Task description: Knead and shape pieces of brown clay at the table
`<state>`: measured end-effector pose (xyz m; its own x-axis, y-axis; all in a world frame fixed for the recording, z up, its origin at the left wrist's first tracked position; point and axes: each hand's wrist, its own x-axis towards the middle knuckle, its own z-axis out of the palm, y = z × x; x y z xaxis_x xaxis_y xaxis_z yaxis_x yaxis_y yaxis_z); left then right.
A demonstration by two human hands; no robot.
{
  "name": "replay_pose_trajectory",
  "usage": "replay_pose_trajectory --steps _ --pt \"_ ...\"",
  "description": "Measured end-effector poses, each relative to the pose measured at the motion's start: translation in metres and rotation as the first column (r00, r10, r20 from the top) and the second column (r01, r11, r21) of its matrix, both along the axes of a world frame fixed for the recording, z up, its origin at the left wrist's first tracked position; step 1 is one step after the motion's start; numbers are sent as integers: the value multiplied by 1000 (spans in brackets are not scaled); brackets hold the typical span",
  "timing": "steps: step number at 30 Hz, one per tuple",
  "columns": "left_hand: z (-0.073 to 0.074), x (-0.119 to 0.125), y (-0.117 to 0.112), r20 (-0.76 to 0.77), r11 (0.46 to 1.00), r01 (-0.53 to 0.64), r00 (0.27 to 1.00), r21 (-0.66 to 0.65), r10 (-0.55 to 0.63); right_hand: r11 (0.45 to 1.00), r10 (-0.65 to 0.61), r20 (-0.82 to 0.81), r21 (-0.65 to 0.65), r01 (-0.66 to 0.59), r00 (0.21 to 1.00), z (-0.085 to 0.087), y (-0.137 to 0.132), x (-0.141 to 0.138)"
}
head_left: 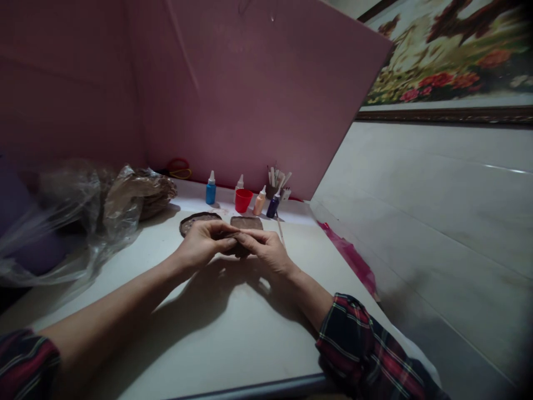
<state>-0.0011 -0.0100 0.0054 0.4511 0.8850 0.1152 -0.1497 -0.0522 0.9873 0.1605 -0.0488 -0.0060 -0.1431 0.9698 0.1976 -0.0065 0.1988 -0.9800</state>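
Observation:
My left hand [204, 241] and my right hand [266, 250] meet over the middle of the white table [233, 328]. Both have their fingers pressed together on a small dark brown lump of clay [238, 250] held between them, mostly hidden. Just behind the hands lie two flat brown clay slabs: a round one [192, 221] to the left and a rectangular one [247, 222] to the right. A thin stick [280, 229] lies on the table right of the slabs.
A clear plastic bag with a brown clay block [137, 194] sits at the left. At the back stand a blue bottle [211, 189], a red cup [243, 200], an orange bottle [260, 202], a dark blue bottle [273, 205] and a cup of tools [278, 182]. Pink partition boards [250, 94] enclose the table. Pink plastic [352, 258] hangs off the right edge.

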Motion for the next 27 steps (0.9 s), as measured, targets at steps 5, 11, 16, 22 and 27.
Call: replay_pose_trajectory --steps 5,11,16,22,27 --pt "0 2 -1 2 1000 -19 1000 20 19 998 -60 -44 -18 59 997 0 -1 -2" --pt "-5 0 5 -60 1000 1 998 25 1 991 -125 -1 44 125 992 -14 8 0" --pt "-8 -2 6 -20 996 63 998 -57 -64 977 -177 94 140 163 980 -16 11 5" --pt "-11 -2 6 1 995 68 998 -80 -68 980 -190 95 85 182 977 -15 9 6" --pt "-17 -3 9 46 988 117 993 -106 -113 985 -170 33 2 170 985 -16 9 5"
